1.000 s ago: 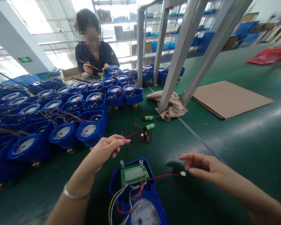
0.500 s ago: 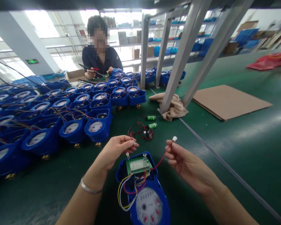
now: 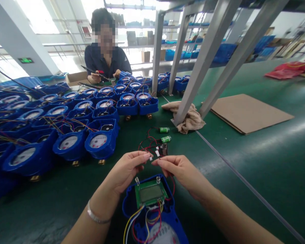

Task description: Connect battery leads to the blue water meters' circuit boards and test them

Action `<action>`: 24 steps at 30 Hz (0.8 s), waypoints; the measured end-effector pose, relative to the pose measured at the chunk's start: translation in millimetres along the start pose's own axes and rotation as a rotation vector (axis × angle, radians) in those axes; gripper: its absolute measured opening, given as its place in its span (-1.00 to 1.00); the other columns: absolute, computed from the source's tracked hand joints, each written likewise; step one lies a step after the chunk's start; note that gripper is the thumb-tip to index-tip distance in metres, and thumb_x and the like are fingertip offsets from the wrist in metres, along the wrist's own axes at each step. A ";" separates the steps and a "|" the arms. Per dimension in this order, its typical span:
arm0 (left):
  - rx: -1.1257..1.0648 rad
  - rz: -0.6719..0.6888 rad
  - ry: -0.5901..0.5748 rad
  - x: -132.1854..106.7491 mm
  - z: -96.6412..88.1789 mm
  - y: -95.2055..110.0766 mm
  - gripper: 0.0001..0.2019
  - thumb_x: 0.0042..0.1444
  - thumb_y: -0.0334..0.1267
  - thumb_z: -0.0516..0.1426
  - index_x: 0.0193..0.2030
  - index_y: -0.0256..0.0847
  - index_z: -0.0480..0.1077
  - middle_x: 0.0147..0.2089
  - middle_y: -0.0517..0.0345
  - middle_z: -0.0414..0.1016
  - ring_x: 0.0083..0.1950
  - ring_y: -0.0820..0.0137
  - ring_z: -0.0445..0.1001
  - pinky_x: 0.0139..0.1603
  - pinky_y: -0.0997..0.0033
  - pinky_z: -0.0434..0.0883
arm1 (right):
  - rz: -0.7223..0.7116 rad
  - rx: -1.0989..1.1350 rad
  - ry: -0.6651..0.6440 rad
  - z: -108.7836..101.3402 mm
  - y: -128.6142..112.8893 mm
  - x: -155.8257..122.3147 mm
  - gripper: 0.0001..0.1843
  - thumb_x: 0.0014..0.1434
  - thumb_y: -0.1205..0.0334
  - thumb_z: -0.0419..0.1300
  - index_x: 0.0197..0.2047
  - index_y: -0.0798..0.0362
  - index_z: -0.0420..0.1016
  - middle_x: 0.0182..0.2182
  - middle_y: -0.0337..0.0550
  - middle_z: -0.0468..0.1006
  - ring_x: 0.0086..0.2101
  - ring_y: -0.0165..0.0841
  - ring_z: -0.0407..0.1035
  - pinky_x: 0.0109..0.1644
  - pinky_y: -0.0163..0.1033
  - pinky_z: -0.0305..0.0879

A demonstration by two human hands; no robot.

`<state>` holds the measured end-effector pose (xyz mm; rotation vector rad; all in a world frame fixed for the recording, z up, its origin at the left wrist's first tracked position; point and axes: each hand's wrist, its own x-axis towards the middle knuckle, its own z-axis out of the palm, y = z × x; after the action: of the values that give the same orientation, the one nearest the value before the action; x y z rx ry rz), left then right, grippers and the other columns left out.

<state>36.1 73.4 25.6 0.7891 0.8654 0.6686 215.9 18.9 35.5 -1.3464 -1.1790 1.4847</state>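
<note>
– Tabletop, green throughout. What's on it, clock centred on the pinch?

– Rows of blue meters at ten o'clock. At six, just nearer me, the uncovered meter.

– Hands?

– I have the left hand at eight, the right hand at four, each with thumb and forefinger pinched together.

– Smaller?

– Display board at six, inside the uncovered meter. Green batteries at one o'clock. Dead centre, my left pinches a white plug; my right, the thin lead behind a second white plug. The plugs sit close but apart.

– Step?

– Joining them, I'd judge. That calls for turning them face to face, then pushing straight without tugging the leads.
</note>
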 end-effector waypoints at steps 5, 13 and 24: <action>-0.087 0.014 0.013 0.9 2.7 -2.0 -0.65 -0.22 -0.10 0.47 -0.34 -0.26 0.59 -0.37 0.20 0.52 -0.34 0.54 0.38 -0.33 0.60 0.31 | -0.040 0.016 -0.014 -1.2 -2.1 -2.0 -0.64 0.05 0.00 0.35 -0.12 -0.01 0.67 -0.22 -0.17 0.65 -0.11 -0.23 0.45 0.04 -0.16 0.29; -0.119 0.019 0.007 3.8 4.4 -4.0 -0.64 -0.24 -0.10 0.48 -0.35 -0.27 0.59 -0.40 0.19 0.50 -0.37 0.54 0.38 -0.34 0.59 0.33 | -0.032 0.025 0.066 0.8 -1.7 -0.1 -0.66 0.09 0.04 0.32 -0.11 0.02 0.66 -0.36 -0.20 0.62 -0.34 -0.35 0.40 -0.22 -0.24 0.28; -0.097 0.017 -0.029 4.6 3.8 -7.5 -0.65 -0.21 -0.10 0.47 -0.35 -0.29 0.57 -0.43 0.20 0.48 -0.39 0.55 0.36 -0.33 0.60 0.31 | -0.014 0.136 0.082 3.0 -0.3 4.8 -0.69 0.06 -0.01 0.35 -0.41 0.09 0.57 -0.49 -0.27 0.45 -0.43 -0.44 0.23 -0.27 -0.29 0.15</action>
<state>43.0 71.8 19.2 0.7183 0.7947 0.7070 212.3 23.2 34.6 -1.2920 -1.0154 1.4585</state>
